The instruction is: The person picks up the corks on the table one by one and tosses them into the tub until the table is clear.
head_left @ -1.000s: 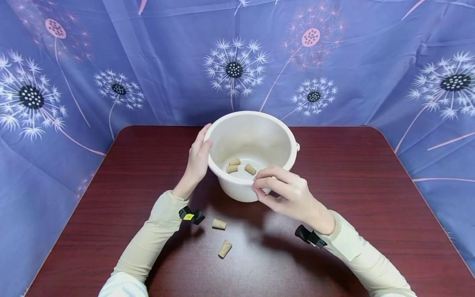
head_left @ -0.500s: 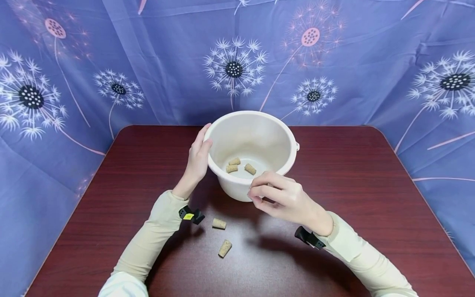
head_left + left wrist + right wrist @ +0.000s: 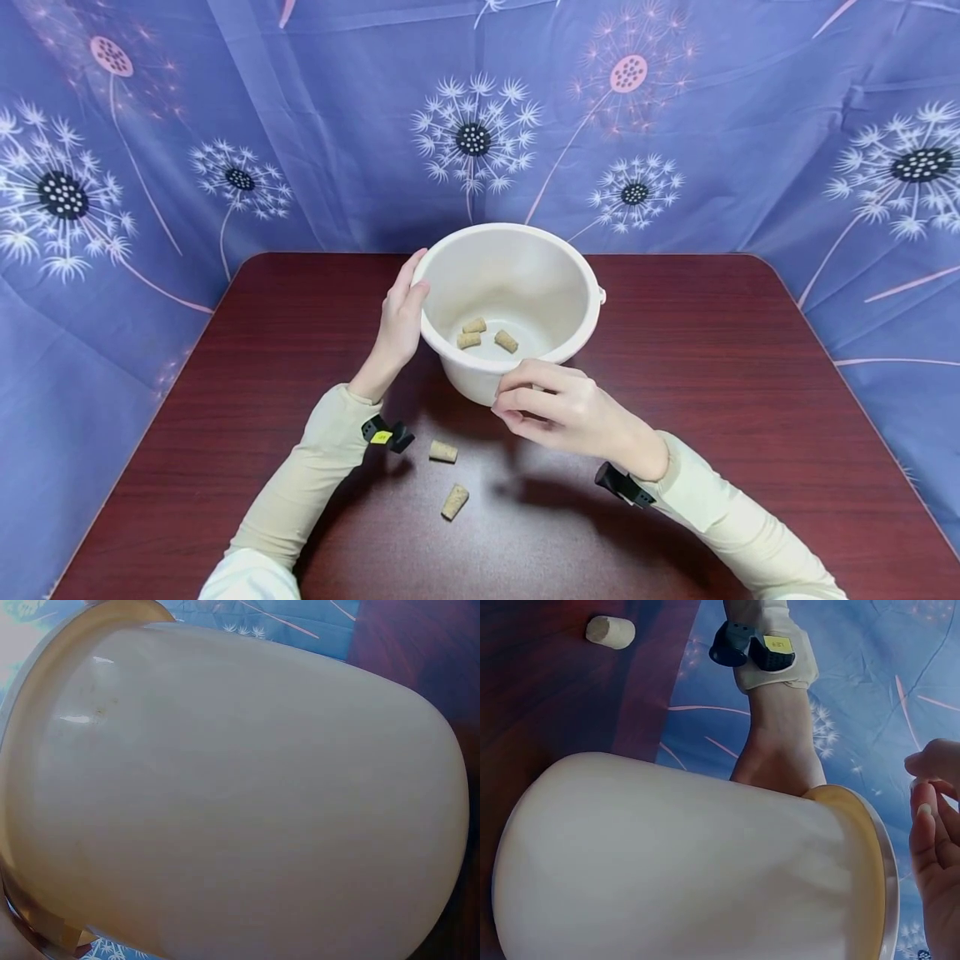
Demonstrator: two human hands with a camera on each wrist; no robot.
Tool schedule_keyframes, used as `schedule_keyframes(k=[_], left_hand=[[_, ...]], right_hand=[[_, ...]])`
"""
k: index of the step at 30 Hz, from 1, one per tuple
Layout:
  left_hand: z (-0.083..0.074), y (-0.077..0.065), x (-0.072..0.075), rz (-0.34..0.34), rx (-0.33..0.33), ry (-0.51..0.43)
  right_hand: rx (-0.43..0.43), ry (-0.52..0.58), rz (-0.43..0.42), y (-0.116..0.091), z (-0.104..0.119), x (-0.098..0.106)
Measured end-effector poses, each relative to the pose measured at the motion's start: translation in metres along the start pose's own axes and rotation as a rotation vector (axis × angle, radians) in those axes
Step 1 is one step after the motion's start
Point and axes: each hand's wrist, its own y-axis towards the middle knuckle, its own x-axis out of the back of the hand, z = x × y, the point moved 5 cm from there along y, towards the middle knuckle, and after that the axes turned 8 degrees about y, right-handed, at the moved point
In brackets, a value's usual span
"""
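Note:
A white plastic bucket point(image 3: 483, 379) stands on the table, tilted towards me, its mouth showing. Inside it lie three corks point(image 3: 506, 341). My left hand point(image 3: 402, 312) grips the bucket's left rim, the thumb over the edge. My right hand point(image 3: 562, 406), fingers loosely bent, hovers before the bucket's near rim; the right wrist view shows its fingertips point(image 3: 924, 814) beside the rim with nothing visible between them and the thumb. On the table in front of the bucket are two more corks, one sideways point(image 3: 443, 452) and one nearer point(image 3: 454, 502). The left wrist view is filled by the bucket wall point(image 3: 247, 787).
The dark red wooden table point(image 3: 712, 350) runs under everything, with rounded far corners. Behind and beside it hangs a blue cloth point(image 3: 337, 125) with a dandelion print. A small lug point(image 3: 602, 296) sticks out from the bucket's right rim.
My right hand has drawn back from the bucket's near rim, moving slightly left and towards me. The left hand, bucket and corks have stayed in place.

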Motion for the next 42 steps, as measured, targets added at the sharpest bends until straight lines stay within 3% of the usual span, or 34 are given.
schedule_keyframes(k=[7, 14, 26, 42], left_hand=[[0.001, 0.0, 0.0, -0.001, 0.005, -0.001], [0.003, 0.001, 0.0, -0.004, -0.01, 0.003], [0.003, 0.002, 0.0, -0.002, -0.007, -0.004], [0.001, 0.0, 0.0, -0.006, -0.011, 0.006]], right_hand=[[-0.033, -0.012, 0.078, -0.004, 0.0, -0.006], [-0.102, -0.032, 0.212, -0.008, 0.001, -0.016], [-0.101, -0.053, 0.286, -0.013, 0.004, -0.028], [-0.175, -0.03, 0.485, -0.024, 0.0, -0.05]])
